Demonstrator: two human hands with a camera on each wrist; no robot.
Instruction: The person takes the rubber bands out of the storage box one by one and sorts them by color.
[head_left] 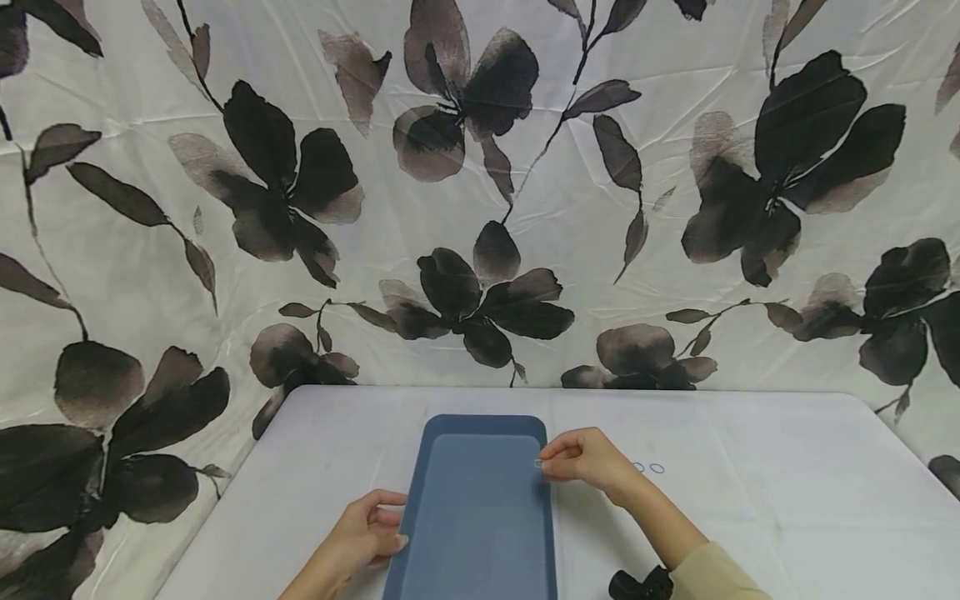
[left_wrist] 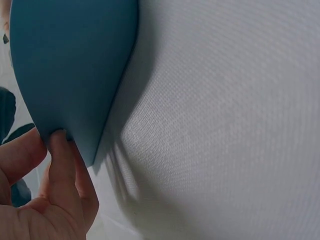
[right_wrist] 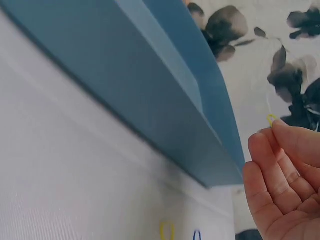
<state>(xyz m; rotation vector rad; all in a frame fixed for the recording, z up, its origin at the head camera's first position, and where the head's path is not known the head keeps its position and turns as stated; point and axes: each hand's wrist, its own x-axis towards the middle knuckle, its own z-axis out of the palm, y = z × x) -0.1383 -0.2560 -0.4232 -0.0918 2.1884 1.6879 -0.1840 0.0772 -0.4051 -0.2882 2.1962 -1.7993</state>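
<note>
A long blue tray (head_left: 480,508) with a raised rim lies lengthwise on the white table. At its left side, my left hand (head_left: 358,533) grips the rim; thumb and fingers pinch the tray (left_wrist: 75,75) edge in the left wrist view. Over the right rim, near the far end, my right hand (head_left: 588,462) pinches a thin yellow loop like a small rubber band (right_wrist: 271,119) between thumb and forefinger. On the table right of the tray lie another yellow loop (right_wrist: 166,231) and a blue loop (right_wrist: 197,235), partly cut off by the frame.
The white tabletop (head_left: 787,492) stretches out on both sides of the tray. Behind its far edge hangs a white cloth (head_left: 585,208) printed with dark flowers. A black object (head_left: 641,583) is at the right wrist.
</note>
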